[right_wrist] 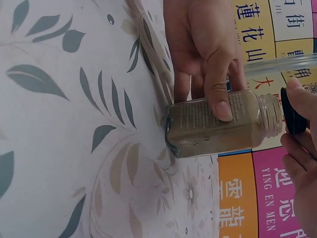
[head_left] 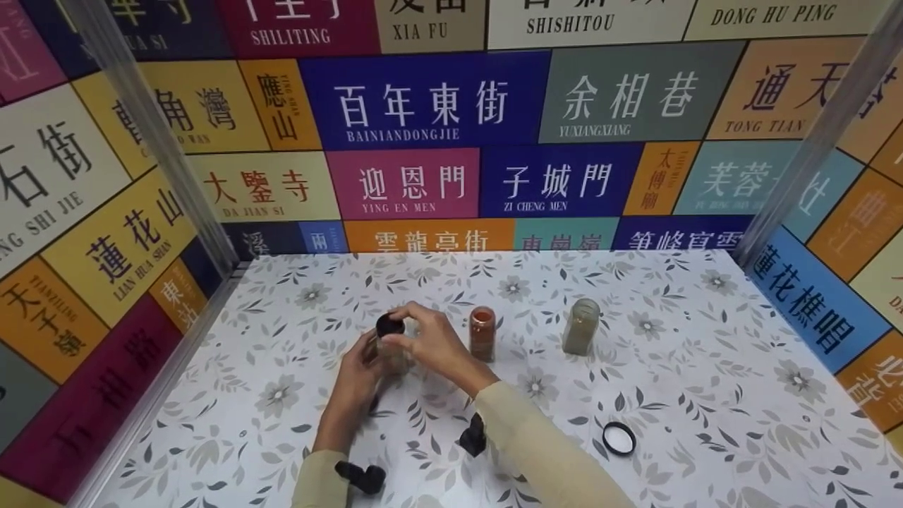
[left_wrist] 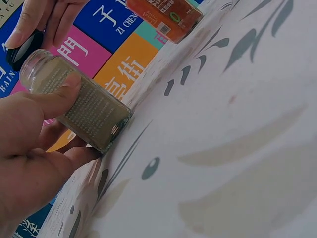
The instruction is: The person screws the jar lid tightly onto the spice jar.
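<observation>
My left hand (head_left: 358,370) grips a square glass jar (left_wrist: 84,106) of grey-brown powder, its thumb lying across the printed text on the side. The jar's base is at the patterned tabletop. Between thumb and fingers, my right hand (head_left: 436,342) pinches a black lid (right_wrist: 294,111) at the jar's mouth. In the right wrist view the lid stands slightly off the threaded glass neck (right_wrist: 271,115), which shows bare. Beside my right hand stands an uncapped jar of orange-red powder (head_left: 482,337).
Farther right stands another uncapped jar (head_left: 581,328) with greenish-grey contents. A black-rimmed lid (head_left: 619,439) with a white inside lies at the front right of the floral tabletop (head_left: 691,367). Colourful sign-covered walls (head_left: 423,99) rise behind and at both sides.
</observation>
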`<state>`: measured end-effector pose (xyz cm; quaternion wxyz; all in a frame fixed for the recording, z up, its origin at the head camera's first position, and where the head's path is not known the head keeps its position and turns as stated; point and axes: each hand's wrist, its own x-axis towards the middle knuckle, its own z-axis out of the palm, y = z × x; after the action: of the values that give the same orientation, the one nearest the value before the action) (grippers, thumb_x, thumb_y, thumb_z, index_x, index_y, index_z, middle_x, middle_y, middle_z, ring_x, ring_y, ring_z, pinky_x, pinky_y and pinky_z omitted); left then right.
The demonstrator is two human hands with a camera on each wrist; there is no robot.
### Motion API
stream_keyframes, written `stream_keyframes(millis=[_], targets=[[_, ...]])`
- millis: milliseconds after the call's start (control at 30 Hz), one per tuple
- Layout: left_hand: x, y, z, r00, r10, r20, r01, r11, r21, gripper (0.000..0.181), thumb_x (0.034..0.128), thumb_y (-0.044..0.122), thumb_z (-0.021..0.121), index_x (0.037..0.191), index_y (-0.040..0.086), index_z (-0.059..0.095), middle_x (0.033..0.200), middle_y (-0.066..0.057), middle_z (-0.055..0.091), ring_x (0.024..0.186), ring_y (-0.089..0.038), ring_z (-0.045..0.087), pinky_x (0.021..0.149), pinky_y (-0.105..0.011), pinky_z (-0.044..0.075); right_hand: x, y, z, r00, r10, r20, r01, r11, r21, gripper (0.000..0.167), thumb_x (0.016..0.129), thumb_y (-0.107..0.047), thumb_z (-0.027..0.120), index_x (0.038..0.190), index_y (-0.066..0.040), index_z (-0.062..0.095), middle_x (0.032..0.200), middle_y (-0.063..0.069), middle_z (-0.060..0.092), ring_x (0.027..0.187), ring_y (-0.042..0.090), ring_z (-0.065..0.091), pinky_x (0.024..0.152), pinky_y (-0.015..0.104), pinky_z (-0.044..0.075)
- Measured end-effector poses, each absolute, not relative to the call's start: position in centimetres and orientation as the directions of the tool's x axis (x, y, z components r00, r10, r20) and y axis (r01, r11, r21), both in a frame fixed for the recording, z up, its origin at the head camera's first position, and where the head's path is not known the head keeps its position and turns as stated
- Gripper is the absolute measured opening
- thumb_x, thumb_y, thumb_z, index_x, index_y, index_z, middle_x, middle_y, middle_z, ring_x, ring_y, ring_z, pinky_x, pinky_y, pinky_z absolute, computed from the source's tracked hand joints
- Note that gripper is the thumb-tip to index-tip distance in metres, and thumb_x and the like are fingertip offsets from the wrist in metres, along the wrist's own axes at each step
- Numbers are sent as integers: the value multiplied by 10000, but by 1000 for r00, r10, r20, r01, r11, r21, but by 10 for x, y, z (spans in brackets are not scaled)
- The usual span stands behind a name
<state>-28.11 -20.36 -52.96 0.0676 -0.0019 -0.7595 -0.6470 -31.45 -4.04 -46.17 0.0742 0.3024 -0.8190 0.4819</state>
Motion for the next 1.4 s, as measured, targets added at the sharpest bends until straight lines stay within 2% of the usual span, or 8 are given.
stream_keyframes(millis=[267, 467, 567, 800, 1167, 1400], targets=[[-281, -204, -531, -993, -73, 95, 84, 141, 986, 696, 880, 1, 701, 1510, 130, 434, 1514, -146, 505, 1347, -322, 551, 1115, -397, 462, -320, -42, -459, -806, -470, 359, -548, 367, -751, 355, 878, -251, 753, 1183, -99, 652, 1298, 70, 689, 1222, 247, 641, 1061, 371, 508], [-281, -204, -532, -993, -69, 95, 91, 64, 994, 705, 860, 23, 745, 1497, 117, 457, 1494, -163, 526, 1269, -327, 609, 973, -272, 531, -323, -43, -460, -779, -505, 373, -572, 327, -752, 339, 909, -203, 720, 1209, -69, 640, 1304, 113, 680, 1221, 272, 638, 1067, 445, 496], [-280, -204, -532, -993, -74, 89, 83, 80, 993, 712, 850, 42, 761, 1492, 139, 468, 1503, -141, 522, 1282, -313, 603, 982, -268, 525, -323, -44, -461, -772, -509, 381, -580, 318, -750, 317, 910, -180, 718, 1192, -58, 640, 1300, 127, 680, 1224, 275, 636, 1074, 442, 491], [-280, -205, -530, -992, -80, 94, 84, 127, 988, 711, 848, 39, 760, 1490, 135, 471, 1500, -132, 526, 1280, -307, 602, 1037, -337, 501, -324, -46, -463, -772, -508, 382, -581, 321, -748, 309, 909, -187, 718, 1180, -61, 637, 1283, 115, 687, 1210, 273, 643, 1072, 435, 494], [-280, -203, -530, -991, -79, 105, 99, 70, 993, 694, 841, 8, 757, 1473, 117, 492, 1447, -171, 571, 1194, -284, 656, 913, -225, 538, -324, -46, -467, -776, -505, 378, -577, 328, -748, 317, 903, -173, 726, 1182, -53, 638, 1273, 130, 691, 1200, 290, 650, 1062, 442, 503], [-281, -204, -533, -991, -67, 116, 111, 65, 992, 692, 852, 0, 746, 1482, 87, 472, 1450, -191, 561, 1196, -280, 644, 911, -211, 534, -325, -45, -471, -760, -505, 409, -604, 317, -731, 318, 901, -181, 723, 1172, -34, 640, 1266, 136, 692, 1193, 288, 654, 1065, 408, 503]])
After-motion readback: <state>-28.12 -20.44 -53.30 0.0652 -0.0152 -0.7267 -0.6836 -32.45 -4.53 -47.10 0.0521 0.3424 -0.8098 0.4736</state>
